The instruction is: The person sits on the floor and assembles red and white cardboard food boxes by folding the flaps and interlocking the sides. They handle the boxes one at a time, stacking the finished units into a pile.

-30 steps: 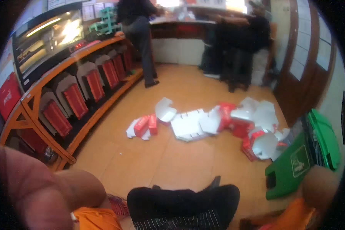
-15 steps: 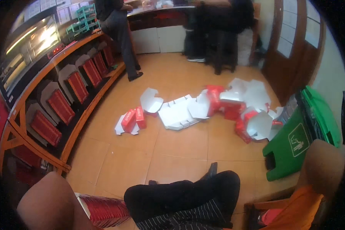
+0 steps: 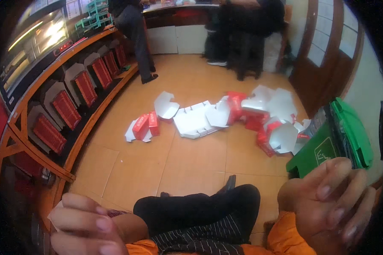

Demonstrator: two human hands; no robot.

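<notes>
Head view showed the left hand (image 3: 83, 225) pinching a white carton flap (image 3: 55, 212), best gripped firmly, while the right hand (image 3: 332, 202) hung open and empty

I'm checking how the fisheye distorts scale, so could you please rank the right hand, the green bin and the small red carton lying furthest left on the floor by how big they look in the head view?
1. right hand, nearest the lens.
2. green bin, about alike; partly hidden, so unsure.
3. small red carton, clearly smallest.
</notes>
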